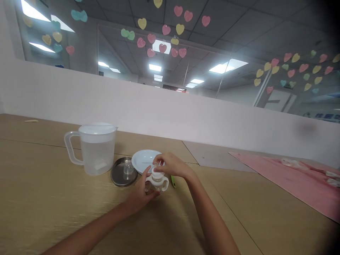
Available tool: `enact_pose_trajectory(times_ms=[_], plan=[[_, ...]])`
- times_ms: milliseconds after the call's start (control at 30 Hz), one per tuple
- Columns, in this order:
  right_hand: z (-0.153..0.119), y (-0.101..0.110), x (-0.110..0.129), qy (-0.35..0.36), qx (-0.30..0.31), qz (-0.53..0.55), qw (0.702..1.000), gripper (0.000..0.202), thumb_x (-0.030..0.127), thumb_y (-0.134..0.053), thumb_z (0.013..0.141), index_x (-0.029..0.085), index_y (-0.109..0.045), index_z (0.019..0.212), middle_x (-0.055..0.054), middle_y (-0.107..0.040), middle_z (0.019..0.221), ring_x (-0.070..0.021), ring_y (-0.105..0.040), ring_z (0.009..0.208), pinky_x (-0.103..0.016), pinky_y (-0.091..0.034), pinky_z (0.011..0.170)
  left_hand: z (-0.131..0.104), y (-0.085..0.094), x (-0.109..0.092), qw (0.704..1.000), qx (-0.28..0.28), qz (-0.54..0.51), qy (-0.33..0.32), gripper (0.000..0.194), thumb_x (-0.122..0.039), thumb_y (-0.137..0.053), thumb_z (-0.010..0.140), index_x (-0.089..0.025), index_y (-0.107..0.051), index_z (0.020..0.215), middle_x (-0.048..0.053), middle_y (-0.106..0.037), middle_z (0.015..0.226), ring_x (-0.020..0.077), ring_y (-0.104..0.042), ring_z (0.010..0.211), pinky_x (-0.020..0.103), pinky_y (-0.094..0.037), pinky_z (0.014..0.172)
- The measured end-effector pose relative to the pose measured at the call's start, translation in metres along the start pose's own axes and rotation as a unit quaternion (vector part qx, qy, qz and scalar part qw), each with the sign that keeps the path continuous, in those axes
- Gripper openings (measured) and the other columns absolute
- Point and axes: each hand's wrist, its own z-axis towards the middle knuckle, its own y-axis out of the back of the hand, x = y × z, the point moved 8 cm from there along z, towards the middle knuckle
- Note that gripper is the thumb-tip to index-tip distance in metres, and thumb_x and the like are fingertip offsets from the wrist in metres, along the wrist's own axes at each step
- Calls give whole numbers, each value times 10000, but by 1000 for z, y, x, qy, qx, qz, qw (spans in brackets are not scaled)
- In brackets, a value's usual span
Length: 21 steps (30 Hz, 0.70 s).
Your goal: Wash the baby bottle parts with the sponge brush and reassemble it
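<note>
A small clear baby bottle [157, 184] with two white side handles stands in front of me on the table. My left hand [140, 193] is wrapped around its left side, thumb low across the front. From above, my right hand [170, 165] pinches the white bottle top [157, 173], which sits at the bottle's mouth. Whether that top is tight or loose I cannot tell. A clear dome-shaped cap [128, 169] rests in a round metal tray [117, 180] just left of the bottle. Behind my hands lies a white plate [140, 156], partly covered by them.
A large translucent measuring jug [97, 152] with liquid stands at the left. A green-handled utensil [173, 181] lies beside the bottle, partly hidden by my right arm. A pink cloth [292, 180] with clear plastic packets covers the right side. Behind is a white wall [132, 102] below glass.
</note>
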Motion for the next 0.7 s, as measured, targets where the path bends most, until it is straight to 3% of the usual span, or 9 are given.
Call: enact_pose_trajectory(times_ms=[333,467,567,700], plan=[[-5,-6,-4,-27,64,-34,997,167,132,-602,710,170,-659,863,-8,-644,807,-119,-559,711,-199,-356,581,0,-2,5,1000,16,-16,12,871,-479,-643,752,-242,-143,1424,131,-470,1337,253,-576,1091,412,-456,944],[0,-11,-7,-77,47,-104,990,235,263,-595,753,173,-634,967,-38,-657,876,-140,-575,736,-212,-341,572,0,-1,9,1000,6,-21,22,862,-471,-651,751,-215,-166,1416,138,-475,1325,230,-580,1068,394,-449,943],[4,-17,-8,-115,35,-177,977,211,290,-499,839,164,-645,925,-77,-670,917,-169,-596,782,-234,-346,596,1,-3,10,999,13,-46,15,849,-456,-652,754,-223,-171,1414,127,-498,1302,221,-586,1051,361,-479,882],[5,-18,-4,-113,25,-191,975,478,462,-307,938,149,-655,841,-116,-676,890,-201,-610,781,-261,-353,598,2,-2,9,999,2,-42,2,829,-455,-653,746,-208,-216,1406,121,-522,1278,233,-585,1053,364,-474,880]])
